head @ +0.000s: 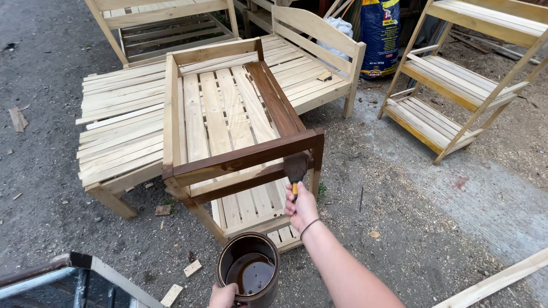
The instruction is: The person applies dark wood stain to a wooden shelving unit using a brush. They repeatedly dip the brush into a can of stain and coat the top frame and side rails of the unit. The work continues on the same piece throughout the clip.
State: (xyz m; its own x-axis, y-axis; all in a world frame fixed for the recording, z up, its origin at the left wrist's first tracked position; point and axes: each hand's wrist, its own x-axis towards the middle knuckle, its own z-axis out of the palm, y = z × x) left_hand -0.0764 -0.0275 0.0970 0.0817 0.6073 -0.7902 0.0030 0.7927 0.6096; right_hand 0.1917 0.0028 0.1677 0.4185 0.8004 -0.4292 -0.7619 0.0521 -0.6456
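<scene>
A slatted wooden rack (pixel 228 114) lies on its side on top of a low slatted wooden bench (pixel 123 128), which stands on the grey dirt ground (pixel 411 239). To the right there is a pale wooden shelf stand (pixel 456 85) with three tiers, unpainted, and behind the bench a blue sack (pixel 381 34) leans against other frames.

The staining of the rack seems to be at an early stage. The top rail on the right side and the two front rails near the person are already dark brown, and the front right leg is also partly dark. The left rail, the far rail, all the slats inside and the lower shelf are bare pale wood, so most of the surface remains.

The left hand (pixel 224 296), at the bottom edge, grasps the side of a round brown can (pixel 249 271) with dark stain inside. The right hand (pixel 301 206) is clenched around the yellow handle of a paintbrush (pixel 296 171), and its dark bristles touch the front corner of the rack, at the lower front rail.
</scene>
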